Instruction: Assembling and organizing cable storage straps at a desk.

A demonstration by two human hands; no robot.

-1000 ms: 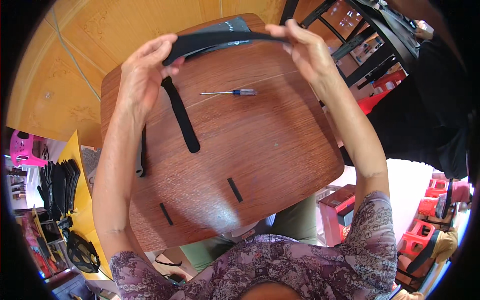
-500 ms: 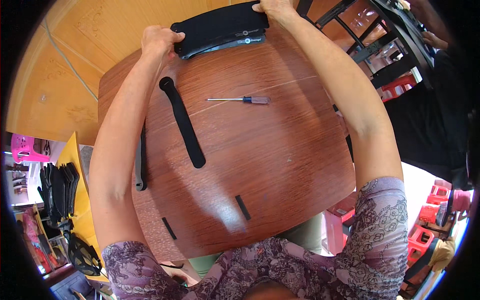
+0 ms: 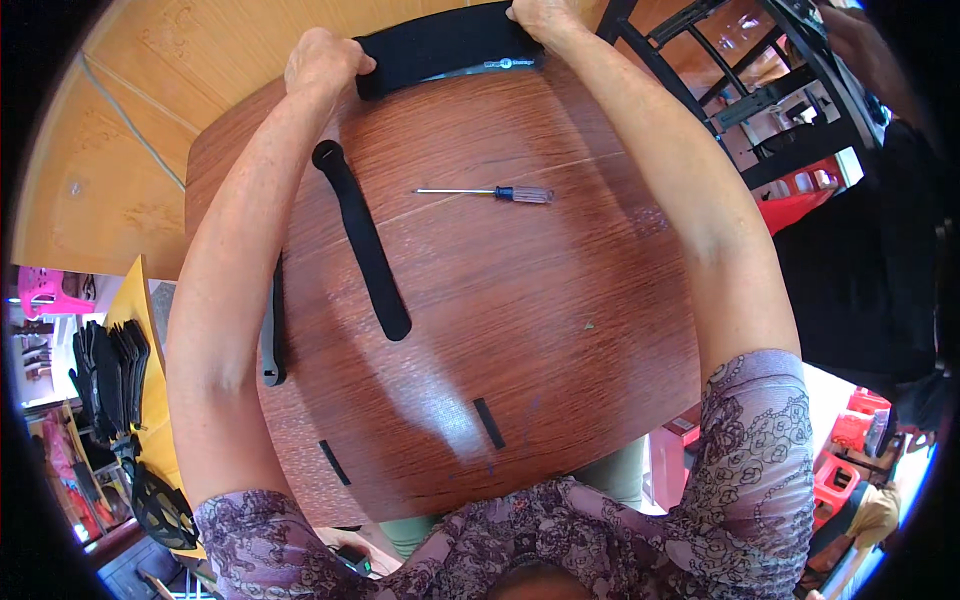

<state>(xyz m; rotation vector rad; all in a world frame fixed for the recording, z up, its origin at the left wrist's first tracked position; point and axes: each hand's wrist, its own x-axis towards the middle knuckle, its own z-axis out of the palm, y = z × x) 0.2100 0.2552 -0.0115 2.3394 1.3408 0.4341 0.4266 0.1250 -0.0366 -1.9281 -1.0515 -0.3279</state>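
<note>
At the far edge of the table (image 3: 540, 290), my two hands hold a small stack of wide black fabric bands (image 3: 440, 45) by its ends. My left hand (image 3: 325, 62) is closed on the left end, thumb pressed to the top. My right hand (image 3: 543, 20) pinches the far right corner. A lower layer with a pale print peeks out along the near side. Nearer me lies a screwdriver (image 3: 515, 193) with a clear and blue handle, its shaft pointing left. A long black strap (image 3: 370, 250) with rounded ends lies left of it.
Another dark strap (image 3: 273, 330) lies partly behind my left forearm. Two short black strips (image 3: 489, 423) are near the front edge. Black pieces (image 3: 110, 375) stand on a yellow board at left. A black metal frame (image 3: 750, 105) rises at the far right, beside another person's arm (image 3: 860, 50).
The top band now covers more of the layer under it, so one printed mark shows where two did. Both hands stay on the ends; the view has shifted slightly.
</note>
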